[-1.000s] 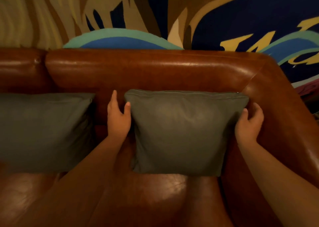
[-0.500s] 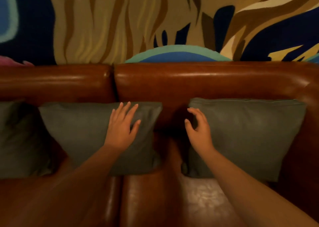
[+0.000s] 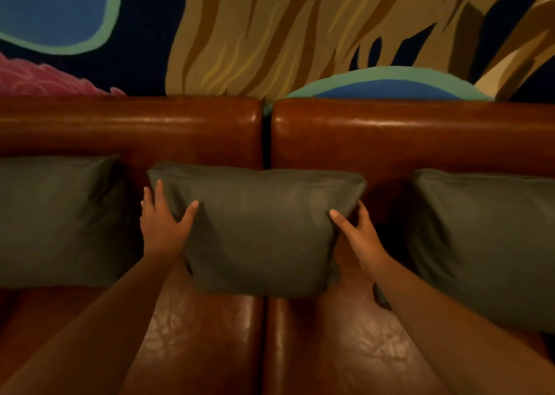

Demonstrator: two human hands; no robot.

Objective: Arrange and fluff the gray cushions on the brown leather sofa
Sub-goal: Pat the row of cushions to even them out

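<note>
Three gray cushions lean upright against the back of the brown leather sofa (image 3: 390, 136). The middle cushion (image 3: 258, 229) straddles the seam between the two sofa sections. My left hand (image 3: 163, 223) grips its left edge, thumb on the front face and fingers behind. My right hand (image 3: 357, 232) grips its right edge the same way. The left cushion (image 3: 57, 220) and the right cushion (image 3: 486, 241) stand untouched on either side, each cut off by the frame edge.
Behind the sofa rises a wall (image 3: 270, 34) with a colourful mural in blue, tan, teal and pink. Shiny leather seat pads (image 3: 210, 334) lie below the cushions, with a dark seam running between them.
My view has shifted left from the rightmost cushion to the middle one. Both hands left the right cushion and now hold the middle cushion by its two sides.
</note>
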